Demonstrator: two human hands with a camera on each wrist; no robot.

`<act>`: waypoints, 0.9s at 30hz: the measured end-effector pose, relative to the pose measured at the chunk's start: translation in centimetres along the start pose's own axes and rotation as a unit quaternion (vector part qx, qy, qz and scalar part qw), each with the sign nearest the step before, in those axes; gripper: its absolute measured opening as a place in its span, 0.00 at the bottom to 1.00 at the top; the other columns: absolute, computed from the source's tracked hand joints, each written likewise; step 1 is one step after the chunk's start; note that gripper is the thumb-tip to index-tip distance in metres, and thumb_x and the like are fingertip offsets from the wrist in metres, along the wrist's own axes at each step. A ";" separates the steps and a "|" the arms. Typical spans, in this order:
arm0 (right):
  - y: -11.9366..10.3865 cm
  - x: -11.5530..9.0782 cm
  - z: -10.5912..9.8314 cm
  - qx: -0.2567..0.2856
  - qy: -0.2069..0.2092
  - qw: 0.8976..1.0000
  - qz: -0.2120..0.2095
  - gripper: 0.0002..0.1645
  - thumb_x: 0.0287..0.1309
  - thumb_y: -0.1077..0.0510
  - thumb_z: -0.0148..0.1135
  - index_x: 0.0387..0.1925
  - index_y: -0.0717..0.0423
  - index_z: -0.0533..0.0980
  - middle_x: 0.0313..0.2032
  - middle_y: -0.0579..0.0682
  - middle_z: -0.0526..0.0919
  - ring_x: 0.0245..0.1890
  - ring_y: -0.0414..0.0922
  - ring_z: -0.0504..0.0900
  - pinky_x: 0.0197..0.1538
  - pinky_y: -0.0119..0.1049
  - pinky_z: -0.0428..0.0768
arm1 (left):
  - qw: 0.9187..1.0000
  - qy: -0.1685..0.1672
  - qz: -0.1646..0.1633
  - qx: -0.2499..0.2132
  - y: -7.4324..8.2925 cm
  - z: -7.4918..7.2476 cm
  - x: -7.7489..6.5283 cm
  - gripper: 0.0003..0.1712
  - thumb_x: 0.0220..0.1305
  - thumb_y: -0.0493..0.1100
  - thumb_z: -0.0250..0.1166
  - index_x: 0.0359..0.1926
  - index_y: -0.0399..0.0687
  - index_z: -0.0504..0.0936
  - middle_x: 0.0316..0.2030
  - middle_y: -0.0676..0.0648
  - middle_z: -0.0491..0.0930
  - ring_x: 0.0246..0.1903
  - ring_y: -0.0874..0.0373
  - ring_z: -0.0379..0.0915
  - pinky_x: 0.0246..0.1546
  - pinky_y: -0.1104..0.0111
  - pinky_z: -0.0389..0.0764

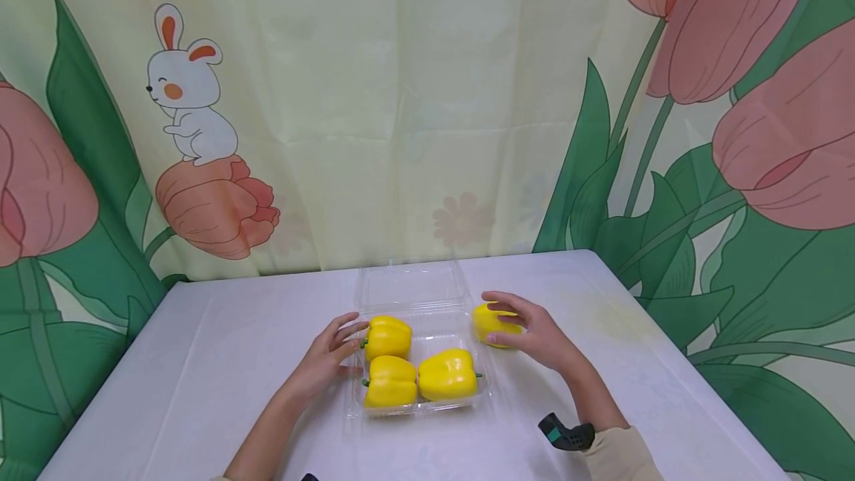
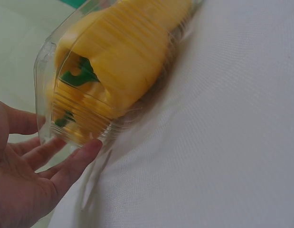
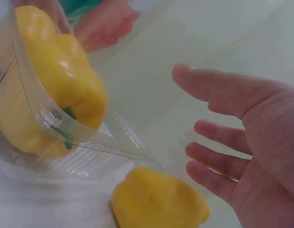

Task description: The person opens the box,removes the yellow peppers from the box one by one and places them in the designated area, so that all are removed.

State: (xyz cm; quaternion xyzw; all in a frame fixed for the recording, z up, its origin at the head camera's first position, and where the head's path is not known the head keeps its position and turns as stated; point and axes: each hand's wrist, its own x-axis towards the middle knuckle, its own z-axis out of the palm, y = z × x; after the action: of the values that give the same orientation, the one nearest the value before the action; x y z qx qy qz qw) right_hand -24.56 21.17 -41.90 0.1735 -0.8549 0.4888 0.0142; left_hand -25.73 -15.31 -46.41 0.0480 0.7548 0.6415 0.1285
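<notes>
A clear plastic clamshell box (image 1: 421,408) holds three yellow bell peppers, two on the left and one pepper (image 1: 449,375) at the front right. At the box's left side is my left hand (image 1: 323,362), fingers extended, with fingertips right at the ribbed wall in the left wrist view. Outside the box, by its right back corner, lies another yellow bell pepper (image 3: 158,199). My right hand (image 1: 531,329) hovers around this one with fingers spread and partly covers it in the head view; a gap shows between them in the right wrist view.
The box's transparent lid (image 1: 413,288) lies folded back behind it on the white tablecloth (image 1: 220,347). A curtain (image 1: 401,132) printed with tulips and a rabbit hangs behind the table. A dark band (image 1: 566,433) sits on the right wrist.
</notes>
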 end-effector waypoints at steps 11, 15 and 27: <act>-0.2 0.0 0.1 -0.004 -0.037 0.999 0.014 0.37 0.53 0.56 0.70 0.65 0.49 0.69 0.64 0.55 0.73 0.61 0.56 0.74 0.62 0.52 0.76 | 1.000 0.000 -0.001 0.001 0.1 0.0 0.0 0.31 0.72 0.41 0.54 0.72 0.54 0.56 0.70 0.44 0.64 0.67 0.41 0.63 0.48 0.56 0.84; -0.1 -0.1 0.2 -0.003 -0.050 0.999 0.014 0.37 0.53 0.53 0.71 0.65 0.48 0.69 0.64 0.55 0.73 0.61 0.57 0.74 0.62 0.52 0.76 | 1.000 0.002 -0.002 0.004 0.0 0.0 0.0 0.31 0.72 0.41 0.54 0.72 0.54 0.56 0.70 0.44 0.64 0.67 0.41 0.63 0.48 0.56 0.84; -0.3 -0.1 0.4 -0.008 -0.066 0.998 0.003 0.38 0.51 0.48 0.72 0.64 0.47 0.70 0.64 0.53 0.72 0.61 0.55 0.74 0.62 0.50 0.76 | 1.000 0.002 -0.004 0.003 0.0 0.0 0.0 0.31 0.72 0.41 0.53 0.72 0.55 0.56 0.70 0.43 0.64 0.66 0.41 0.64 0.48 0.56 0.84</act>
State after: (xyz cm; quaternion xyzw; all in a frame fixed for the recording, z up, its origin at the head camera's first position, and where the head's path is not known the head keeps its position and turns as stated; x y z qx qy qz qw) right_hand -24.28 20.68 -41.87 0.2024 -0.8586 0.4690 -0.0425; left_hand -25.73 -15.33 -46.43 0.0444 0.7571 0.6388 0.1297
